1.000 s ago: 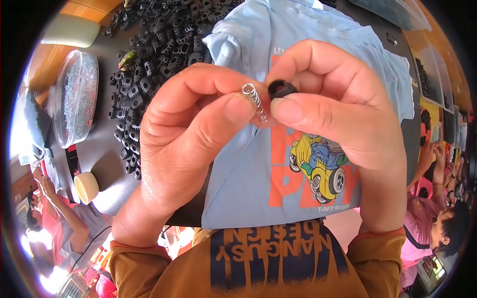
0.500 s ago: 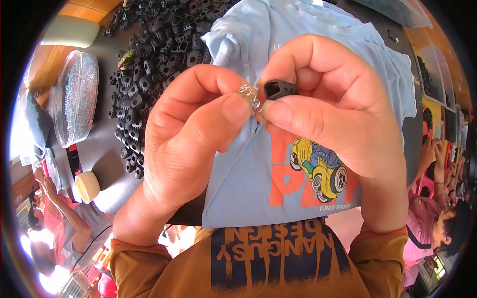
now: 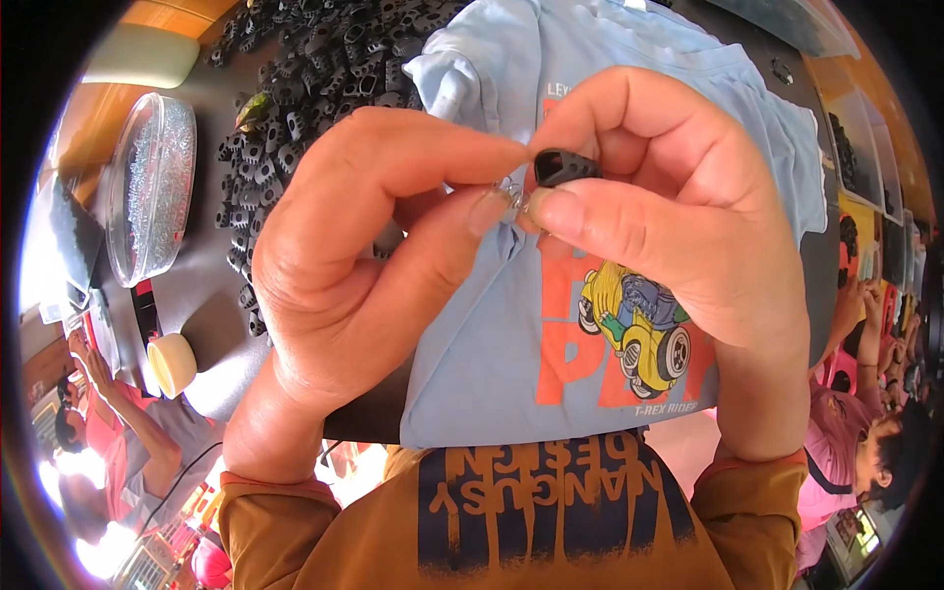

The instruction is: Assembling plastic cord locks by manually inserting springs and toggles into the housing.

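I have the small metal spring point(image 3: 512, 191) between the thumb and index fingertip of my left hand point(image 3: 339, 231), just past twelve o'clock in the view, though the fingertips hide part of the coil. My right hand point(image 3: 678, 202) grasps a hollow black plastic part point(image 3: 567, 169) at one o'clock, its opening facing ten, and the spring's near end sits close by the right thumb tip, perhaps touching it. To handle this well, I should pinch the coil lightly, since a hard squeeze could bend it or make it fly off; keeping the right thumb off the opening would let me see in. Steady wrists and small finger movements would serve best. Working low over the blue shirt point(image 3: 472, 364), which spreads beneath both hands, should help catch a slipped coil. More black parts point(image 3: 315, 98) lie heaped at eleven o'clock, and a clear dish point(image 3: 117, 221) of small shiny pieces sits near ten.
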A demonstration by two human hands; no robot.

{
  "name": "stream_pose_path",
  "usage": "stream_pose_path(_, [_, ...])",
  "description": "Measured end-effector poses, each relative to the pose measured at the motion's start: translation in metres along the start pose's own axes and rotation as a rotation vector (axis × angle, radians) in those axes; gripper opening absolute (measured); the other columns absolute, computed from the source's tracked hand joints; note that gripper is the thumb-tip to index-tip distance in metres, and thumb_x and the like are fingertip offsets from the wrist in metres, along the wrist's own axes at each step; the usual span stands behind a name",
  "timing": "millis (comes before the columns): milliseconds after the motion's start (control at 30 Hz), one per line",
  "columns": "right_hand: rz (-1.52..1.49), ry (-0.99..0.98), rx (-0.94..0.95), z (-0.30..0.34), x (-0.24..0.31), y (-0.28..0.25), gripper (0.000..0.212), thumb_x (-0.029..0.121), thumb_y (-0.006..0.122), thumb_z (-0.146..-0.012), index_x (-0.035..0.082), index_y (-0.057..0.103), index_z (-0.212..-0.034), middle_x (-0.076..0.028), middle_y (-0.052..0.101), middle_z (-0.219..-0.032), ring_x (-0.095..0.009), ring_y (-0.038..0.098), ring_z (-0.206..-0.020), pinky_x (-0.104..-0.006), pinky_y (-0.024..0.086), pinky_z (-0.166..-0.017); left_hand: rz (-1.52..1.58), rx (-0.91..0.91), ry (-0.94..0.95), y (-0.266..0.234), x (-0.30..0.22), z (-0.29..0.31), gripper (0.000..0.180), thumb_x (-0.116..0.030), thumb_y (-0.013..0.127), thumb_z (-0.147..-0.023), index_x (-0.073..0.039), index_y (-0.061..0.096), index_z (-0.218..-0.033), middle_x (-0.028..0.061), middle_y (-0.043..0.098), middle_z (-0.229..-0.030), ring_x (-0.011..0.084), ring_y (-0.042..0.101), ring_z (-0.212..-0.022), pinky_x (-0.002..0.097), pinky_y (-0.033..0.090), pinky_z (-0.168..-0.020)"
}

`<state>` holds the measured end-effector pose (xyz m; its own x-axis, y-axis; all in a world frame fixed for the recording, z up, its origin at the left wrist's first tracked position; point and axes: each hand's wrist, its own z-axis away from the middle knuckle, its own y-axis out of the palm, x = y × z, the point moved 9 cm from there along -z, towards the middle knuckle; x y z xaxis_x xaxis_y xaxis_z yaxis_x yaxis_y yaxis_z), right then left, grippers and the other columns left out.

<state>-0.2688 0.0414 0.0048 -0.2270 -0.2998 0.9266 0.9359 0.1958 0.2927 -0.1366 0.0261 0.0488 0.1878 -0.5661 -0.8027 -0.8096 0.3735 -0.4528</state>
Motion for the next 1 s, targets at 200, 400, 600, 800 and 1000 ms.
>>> stream_pose_path(200, [-0.003, -0.253, -0.066, 0.006, 0.011, 0.0, 0.02, -0.002, 0.065, -0.083, -0.002, 0.058, -0.101, -0.005, 0.064, -0.091, -0.008, 0.06, -0.081, -0.0203, 0.047, -0.07, 0.071, 0.011, -0.17, 0.001, 0.009, 0.003, 0.017, -0.01, 0.059, -0.094, 0.006, 0.06, -0.101, 0.0073, 0.059, -0.089, 0.0057, 0.047, -0.061, 0.0185, 0.037, -0.057])
stream_pose_path(400, [0.294, -0.312, -0.084, 0.006, 0.017, -0.011, 0.021, -0.005, 0.064, -0.079, -0.002, 0.06, -0.099, -0.005, 0.064, -0.091, -0.01, 0.059, -0.081, -0.0235, 0.046, -0.073, 0.321, -0.111, -0.439, 0.003, 0.026, 0.009, 0.023, -0.015, 0.059, -0.096, 0.006, 0.061, -0.104, 0.0032, 0.058, -0.074, 0.0049, 0.045, -0.055, 0.0182, 0.037, -0.056])
stream_pose_path(600, [0.838, -0.474, 0.012, 0.004, 0.035, -0.003, 0.019, -0.008, 0.066, -0.074, -0.002, 0.066, -0.092, -0.007, 0.064, -0.089, -0.013, 0.059, -0.08, -0.0246, 0.045, -0.072, 0.332, -0.083, -0.453, 0.006, 0.022, 0.008, 0.022, -0.013, 0.058, -0.095, 0.007, 0.061, -0.106, 0.0028, 0.059, -0.074, 0.0042, 0.047, -0.056, 0.018, 0.04, -0.057])
stream_pose_path(800, [0.445, -0.457, 0.024, 0.012, 0.025, 0.0, 0.025, -0.003, 0.075, -0.074, -0.003, 0.067, -0.097, -0.006, 0.066, -0.09, -0.011, 0.06, -0.081, -0.0238, 0.047, -0.072, 0.349, -0.06, -0.365, 0.007, 0.019, 0.008, 0.019, -0.009, 0.058, -0.093, 0.006, 0.061, -0.105, 0.0052, 0.06, -0.082, 0.0044, 0.049, -0.059, 0.018, 0.04, -0.058])
stream_pose_path(1000, [0.19, -0.391, -0.011, 0.009, 0.011, -0.005, 0.028, -0.004, 0.076, -0.075, -0.004, 0.065, -0.1, -0.006, 0.066, -0.091, -0.01, 0.061, -0.08, -0.0239, 0.049, -0.072, 0.006, 0.037, -0.053, 0.001, -0.005, -0.001, 0.017, -0.001, 0.061, -0.088, 0.005, 0.065, -0.103, 0.008, 0.061, -0.09, 0.0069, 0.052, -0.065, 0.0195, 0.041, -0.058])
